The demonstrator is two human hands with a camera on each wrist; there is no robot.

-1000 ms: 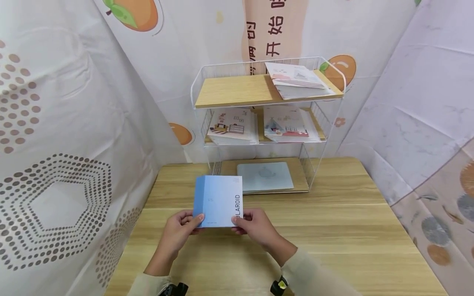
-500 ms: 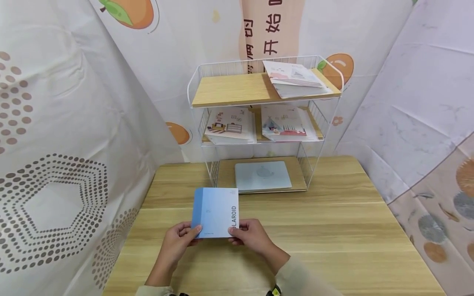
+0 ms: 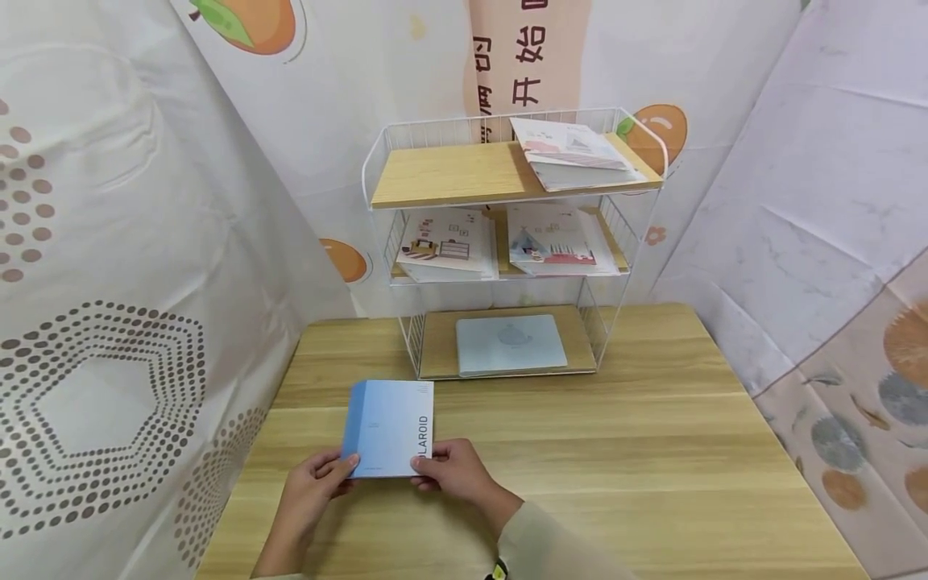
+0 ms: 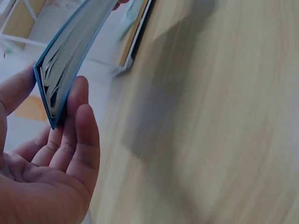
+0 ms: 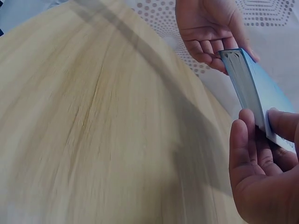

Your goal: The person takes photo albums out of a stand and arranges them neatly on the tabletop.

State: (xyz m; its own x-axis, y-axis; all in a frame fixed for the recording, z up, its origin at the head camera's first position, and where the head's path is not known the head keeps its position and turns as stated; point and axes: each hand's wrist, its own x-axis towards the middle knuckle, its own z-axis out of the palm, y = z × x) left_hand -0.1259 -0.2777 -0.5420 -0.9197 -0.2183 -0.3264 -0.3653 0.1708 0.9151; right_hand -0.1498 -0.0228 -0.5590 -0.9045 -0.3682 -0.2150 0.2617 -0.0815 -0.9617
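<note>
A blue photo album (image 3: 391,425), its cover shading to white and lettered with part of the word POLAROID, is held up over the table between both hands. At its near left corner, my left hand (image 3: 310,485) pinches it, thumb on the cover and fingers underneath. My right hand (image 3: 458,474) grips the near right corner the same way, the thumb covering the start of the lettering. The left wrist view shows the closed album's page edges (image 4: 70,60), slightly parted at the spine end. Below, the album casts a shadow on the wood.
Behind the album stands a white wire rack (image 3: 515,197) with three wooden shelves. Printed booklets (image 3: 445,242) lie on its middle shelf, and more booklets (image 3: 573,153) on the top. A pale blue album (image 3: 511,345) lies at the bottom. Printed cloth (image 3: 239,266) encloses the wooden table (image 3: 616,451).
Both hands have brought the album nearer the person and to the left, away from the rack. Their grip on its corners stays the same. The head view has shifted slightly.
</note>
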